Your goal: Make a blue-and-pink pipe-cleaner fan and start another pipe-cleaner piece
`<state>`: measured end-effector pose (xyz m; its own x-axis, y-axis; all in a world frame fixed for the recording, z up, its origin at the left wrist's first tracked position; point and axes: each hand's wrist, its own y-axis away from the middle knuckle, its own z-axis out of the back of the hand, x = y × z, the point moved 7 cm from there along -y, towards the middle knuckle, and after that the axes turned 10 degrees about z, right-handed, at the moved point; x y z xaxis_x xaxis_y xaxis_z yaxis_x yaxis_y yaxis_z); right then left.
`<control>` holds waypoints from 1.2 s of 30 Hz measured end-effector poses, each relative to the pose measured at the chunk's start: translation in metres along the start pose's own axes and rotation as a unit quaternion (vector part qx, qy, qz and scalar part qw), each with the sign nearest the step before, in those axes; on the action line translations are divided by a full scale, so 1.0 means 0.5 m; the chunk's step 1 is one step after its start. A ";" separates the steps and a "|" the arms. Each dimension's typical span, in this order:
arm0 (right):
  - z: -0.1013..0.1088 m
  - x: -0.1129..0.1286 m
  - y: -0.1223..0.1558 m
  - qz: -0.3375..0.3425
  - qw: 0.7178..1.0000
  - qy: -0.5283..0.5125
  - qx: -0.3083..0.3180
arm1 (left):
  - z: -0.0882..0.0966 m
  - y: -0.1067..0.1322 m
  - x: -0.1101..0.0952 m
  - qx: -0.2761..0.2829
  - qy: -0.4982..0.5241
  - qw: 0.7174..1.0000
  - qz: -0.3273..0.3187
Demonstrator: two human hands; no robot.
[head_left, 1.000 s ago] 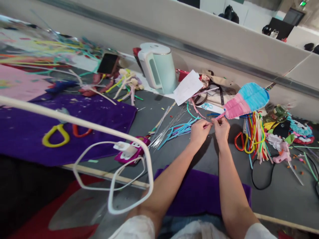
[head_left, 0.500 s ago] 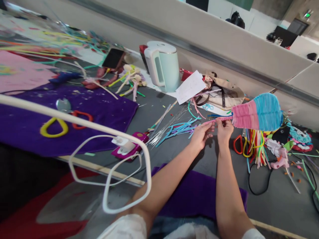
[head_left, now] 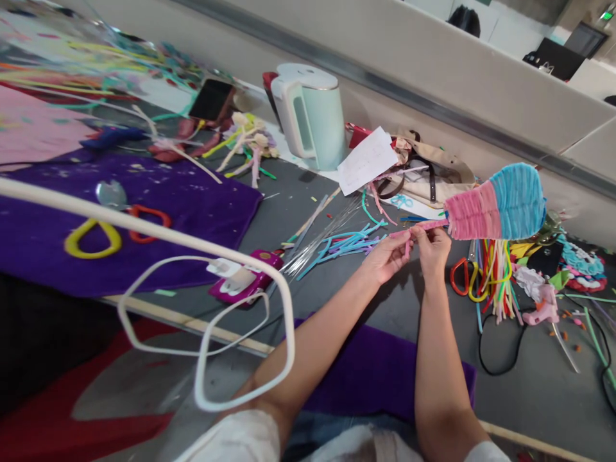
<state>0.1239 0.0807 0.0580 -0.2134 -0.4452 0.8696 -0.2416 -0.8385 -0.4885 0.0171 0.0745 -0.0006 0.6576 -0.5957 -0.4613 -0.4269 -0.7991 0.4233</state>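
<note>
In front of me is a fuzzy paddle-shaped piece [head_left: 495,202], pink on the near half and blue on the far half, made of pipe cleaners laid side by side. My right hand [head_left: 432,250] pinches its thin pink stem just below the pink part. To the left of it, my left hand [head_left: 389,258] has its fingers closed on the pink pipe cleaner [head_left: 408,246] at the stem's end, a short length of which hangs down. Loose blue and purple pipe cleaners [head_left: 337,247] lie beside my left hand.
Scissors [head_left: 466,279], bundled pipe cleaners [head_left: 498,273] and a pink glue gun [head_left: 543,308] lie on the right. A kettle [head_left: 325,122] stands behind, near a bag [head_left: 433,170]. A white cable [head_left: 240,253] loops across the left foreground above a purple cloth [head_left: 192,205].
My left hand's fingers have closed in, and a short pink end now hangs between my hands. The paddle-shaped piece has risen slightly in view. My right hand keeps its pinch.
</note>
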 end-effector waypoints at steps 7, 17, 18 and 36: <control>0.007 0.001 -0.002 0.005 1.000 0.025 -0.004 | -0.016 0.014 -0.027 -0.001 -0.133 0.981 -0.144; -0.007 -0.001 0.000 -0.021 0.997 -0.074 0.009 | -0.033 0.073 -0.082 -0.119 -0.371 0.841 -0.375; -0.008 -0.002 0.000 -0.024 0.997 -0.078 0.015 | -0.030 0.072 -0.079 -0.127 -0.366 0.846 -0.365; 0.029 -0.031 -0.010 -0.017 0.999 -0.039 0.022 | -0.015 -0.008 -0.002 0.065 -0.140 0.988 -0.023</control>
<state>0.1420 0.0873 0.0478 -0.1304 -0.4385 0.8892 -0.2048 -0.8656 -0.4569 0.0228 0.0789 0.0041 0.4885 -0.5429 -0.6831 -0.4884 -0.8189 0.3016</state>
